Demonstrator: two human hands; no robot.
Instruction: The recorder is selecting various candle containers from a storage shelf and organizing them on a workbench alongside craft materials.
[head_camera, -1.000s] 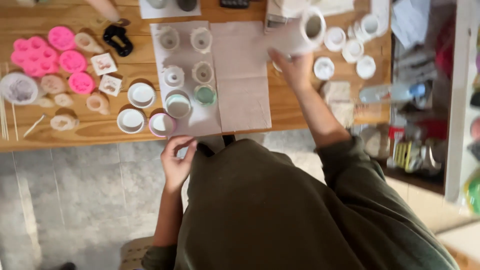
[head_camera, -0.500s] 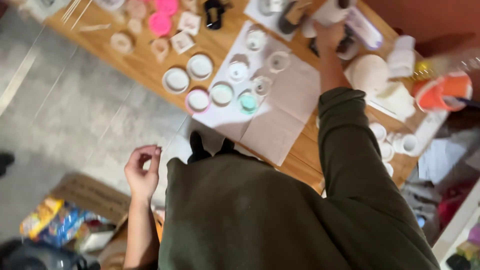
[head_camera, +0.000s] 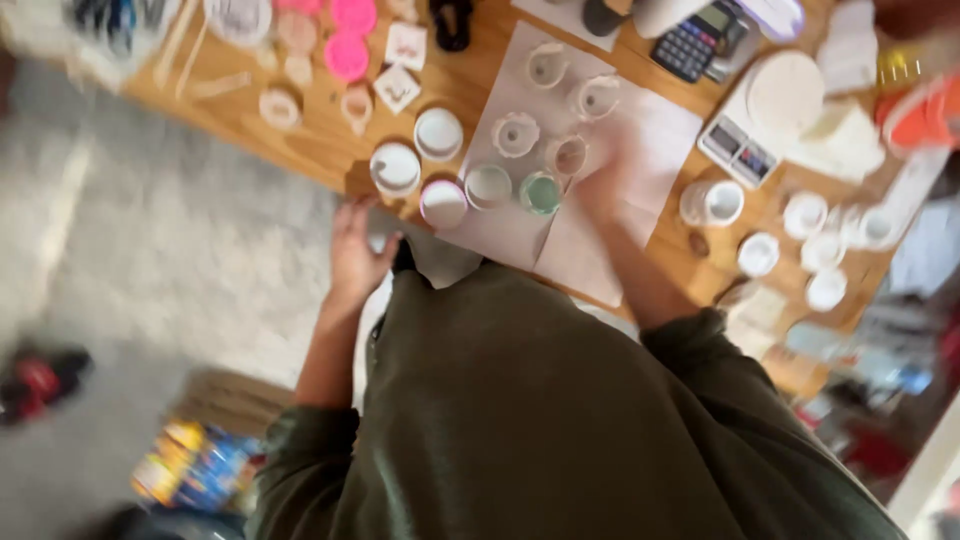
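Floor (head_camera: 180, 250): grey and blurry, on the far left, with a red and black thing lying on it
Bag (head_camera: 195, 465): bright blue and yellow, low down by the left arm
Pink molds (head_camera: 345, 55): round, at the top of the wooden table (head_camera: 330, 150), well apart from both hands
White cups (head_camera: 395, 168): two round ones near the table edge, just above the left hand
Left hand (head_camera: 355, 250): at the table edge, fingers bent and loose, holding nothing that I can see, near the cup with the pink rim (head_camera: 443, 203)
Green cup (head_camera: 540, 193): on the paper sheet (head_camera: 640, 130), beside a clear cup, just left of the right hand
Little molds (head_camera: 516, 133): four pale ones on the paper, in front of the right hand
Right hand (head_camera: 605, 175): blurry, over the paper, just beside one pale mold; I cannot tell if the fingers are bent, flat or holding something
White jar (head_camera: 712, 203): on its side, right of the paper
Calculator (head_camera: 695, 45): dark, at the top, near a small white scale (head_camera: 740, 150)
Small white pots (head_camera: 815, 250): a group on the far right
What could go wrong: the right hand looks to be moving fast, so it may bump the green cup or a mold and spill it on the paper
Also: the pink-rimmed cup sits near the edge, so the left hand may knock it off
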